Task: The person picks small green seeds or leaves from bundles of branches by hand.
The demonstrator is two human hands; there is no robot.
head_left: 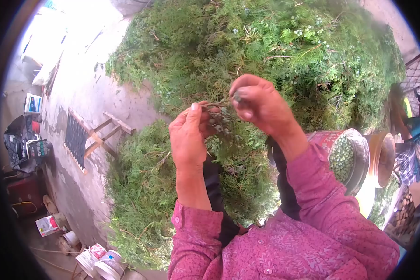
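My left hand (190, 133) is closed around a thin twig, its thumb pressed on the stem. From it hangs a small sprig (225, 122) with several grey-green cones. Just right of the sprig, my right hand (257, 103) is raised with its fingers curled together around a small greenish cone (237, 97). Behind and below both hands lies a large heap of green conifer branches (191, 56). Beside my right forearm is a red bucket (318, 138) holding many round green cones (341, 158).
An orange-brown bucket (386, 158) adjoins the red one. A wooden folding frame (102, 135) lies on the concrete floor at left. White buckets (108, 266) are at lower left. Another person (413, 130) is at the far right, near a wire fence (417, 74).
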